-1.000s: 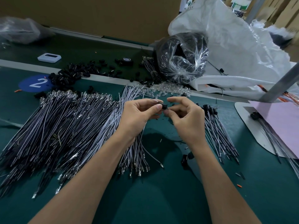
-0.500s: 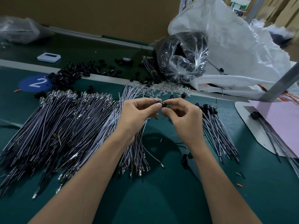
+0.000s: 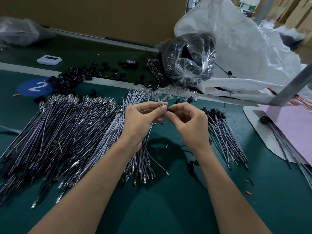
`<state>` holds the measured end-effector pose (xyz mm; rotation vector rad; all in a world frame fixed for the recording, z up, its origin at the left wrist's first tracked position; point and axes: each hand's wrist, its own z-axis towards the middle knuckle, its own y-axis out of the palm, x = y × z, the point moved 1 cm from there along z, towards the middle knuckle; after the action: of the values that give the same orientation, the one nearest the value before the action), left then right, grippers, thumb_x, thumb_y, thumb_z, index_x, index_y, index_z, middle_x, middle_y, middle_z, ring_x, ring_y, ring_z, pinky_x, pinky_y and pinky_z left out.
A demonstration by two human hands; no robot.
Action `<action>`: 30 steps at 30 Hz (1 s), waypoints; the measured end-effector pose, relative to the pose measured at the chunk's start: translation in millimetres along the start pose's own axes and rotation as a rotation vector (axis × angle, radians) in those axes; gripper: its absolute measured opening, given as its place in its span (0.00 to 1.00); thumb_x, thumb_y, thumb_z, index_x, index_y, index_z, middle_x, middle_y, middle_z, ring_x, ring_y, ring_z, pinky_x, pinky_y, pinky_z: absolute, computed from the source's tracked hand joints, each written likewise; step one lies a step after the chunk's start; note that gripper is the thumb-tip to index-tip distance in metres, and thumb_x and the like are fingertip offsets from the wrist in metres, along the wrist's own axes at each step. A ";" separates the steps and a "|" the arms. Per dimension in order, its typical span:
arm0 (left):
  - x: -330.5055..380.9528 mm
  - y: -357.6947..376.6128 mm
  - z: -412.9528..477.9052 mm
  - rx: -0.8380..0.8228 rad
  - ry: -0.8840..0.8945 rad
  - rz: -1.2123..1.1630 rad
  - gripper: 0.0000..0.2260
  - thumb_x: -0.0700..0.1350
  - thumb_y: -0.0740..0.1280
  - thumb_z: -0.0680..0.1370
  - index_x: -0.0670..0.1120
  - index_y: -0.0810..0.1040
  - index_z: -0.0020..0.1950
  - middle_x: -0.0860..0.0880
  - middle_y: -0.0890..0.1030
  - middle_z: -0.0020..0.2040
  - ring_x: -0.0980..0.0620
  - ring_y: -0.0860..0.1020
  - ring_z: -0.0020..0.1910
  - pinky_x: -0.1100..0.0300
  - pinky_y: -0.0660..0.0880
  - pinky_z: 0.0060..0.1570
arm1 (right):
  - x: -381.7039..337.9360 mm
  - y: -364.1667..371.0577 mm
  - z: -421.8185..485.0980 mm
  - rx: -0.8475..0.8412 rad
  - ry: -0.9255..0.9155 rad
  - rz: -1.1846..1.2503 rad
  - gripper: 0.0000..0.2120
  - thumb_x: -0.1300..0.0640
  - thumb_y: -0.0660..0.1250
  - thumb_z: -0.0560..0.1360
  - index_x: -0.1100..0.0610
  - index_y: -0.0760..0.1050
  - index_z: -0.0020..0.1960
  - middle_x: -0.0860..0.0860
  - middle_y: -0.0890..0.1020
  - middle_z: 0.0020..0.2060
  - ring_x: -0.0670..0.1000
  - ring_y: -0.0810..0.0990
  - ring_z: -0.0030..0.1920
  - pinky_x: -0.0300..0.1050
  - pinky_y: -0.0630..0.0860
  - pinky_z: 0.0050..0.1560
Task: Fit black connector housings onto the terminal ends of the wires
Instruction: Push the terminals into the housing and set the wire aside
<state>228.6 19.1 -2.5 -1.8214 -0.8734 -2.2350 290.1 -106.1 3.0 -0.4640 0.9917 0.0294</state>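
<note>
Head view. The left hand (image 3: 141, 120) pinches the bright metal terminal end of a thin grey wire (image 3: 160, 104) between thumb and forefinger, with the tip showing just above the thumbnail. The right hand (image 3: 190, 124) pinches a small black plastic connector housing (image 3: 168, 110) between thumb and forefinger, its other fingers loosely curled. Compared with a second ago, both hands sit slightly higher over the dark green table mat (image 3: 168, 208) and their fingertips have drawn closer together. The housing was then plainly exposed between the hands and is now largely covered by the right fingertips. Whether the terminal has entered the housing cannot be told, since the fingers hide the joint; the exposed tip suggests that seating is under way rather than finished. Nothing else has shifted. The large heap of unfitted grey wires (image 3: 67, 132) lies left of and beneath the left wrist. The smaller fan of wires already capped with black housings (image 3: 221, 132) lies just right of the right hand. The scatter of loose black housings (image 3: 72, 78) lies along the far edge of the mat. Judged from these heaps, most of the work remains.
</note>
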 end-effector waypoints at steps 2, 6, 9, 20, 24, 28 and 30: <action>0.5 -0.3 -0.6 0.004 0.015 0.029 0.04 0.35 0.74 0.71 0.44 0.85 0.42 0.49 0.85 0.37 0.53 0.83 0.35 0.63 0.81 0.36 | -1.1 1.4 -0.5 -0.010 0.003 0.035 0.05 0.62 0.75 0.72 0.58 0.83 0.47 0.47 0.85 0.37 0.43 0.83 0.36 0.35 0.77 0.40; -0.1 0.9 -0.8 0.051 0.053 0.041 0.05 0.35 0.74 0.72 0.44 0.85 0.40 0.50 0.85 0.37 0.54 0.83 0.36 0.63 0.79 0.34 | -1.1 1.8 -0.9 0.013 -0.011 -0.014 0.04 0.60 0.75 0.73 0.57 0.85 0.48 0.46 0.85 0.36 0.46 0.80 0.31 0.40 0.77 0.35; -1.0 3.4 -1.9 0.079 0.056 0.021 0.03 0.35 0.73 0.72 0.42 0.84 0.42 0.50 0.85 0.37 0.54 0.83 0.36 0.64 0.78 0.35 | -3.1 4.4 -1.6 0.045 -0.043 -0.060 0.04 0.60 0.75 0.73 0.57 0.85 0.47 0.47 0.85 0.37 0.45 0.82 0.32 0.37 0.76 0.35; 10.4 -11.8 5.0 0.247 0.093 -0.118 0.02 0.39 0.69 0.77 0.42 0.82 0.46 0.47 0.86 0.39 0.52 0.84 0.38 0.63 0.79 0.35 | 2.4 1.9 -4.3 0.049 0.008 -0.101 0.03 0.60 0.74 0.73 0.57 0.83 0.46 0.46 0.83 0.35 0.49 0.82 0.35 0.38 0.79 0.38; 4.5 -5.1 2.1 0.076 0.030 -0.150 0.15 0.46 0.73 0.69 0.44 0.80 0.54 0.45 0.86 0.43 0.50 0.85 0.43 0.60 0.80 0.40 | 2.7 3.1 -4.0 0.053 0.031 -0.070 0.04 0.60 0.74 0.74 0.57 0.82 0.47 0.48 0.84 0.37 0.49 0.83 0.36 0.40 0.79 0.40; -2.8 1.7 -0.2 0.021 0.035 -0.068 0.08 0.43 0.72 0.70 0.44 0.84 0.47 0.46 0.86 0.42 0.51 0.85 0.44 0.59 0.82 0.48 | -0.5 5.8 -5.4 0.029 0.006 -0.025 0.05 0.60 0.74 0.73 0.60 0.82 0.48 0.48 0.84 0.37 0.42 0.82 0.34 0.35 0.77 0.39; -3.3 0.2 0.2 0.023 0.041 -0.026 0.04 0.42 0.71 0.72 0.45 0.84 0.46 0.48 0.86 0.41 0.53 0.85 0.44 0.63 0.81 0.45 | -1.9 6.2 -5.1 0.020 0.001 -0.004 0.06 0.59 0.74 0.74 0.60 0.83 0.50 0.48 0.85 0.38 0.41 0.81 0.35 0.34 0.76 0.39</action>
<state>229.7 18.2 -5.5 -1.7585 -0.9169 -2.2598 283.5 -102.2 -0.1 -0.4480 0.9907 0.0154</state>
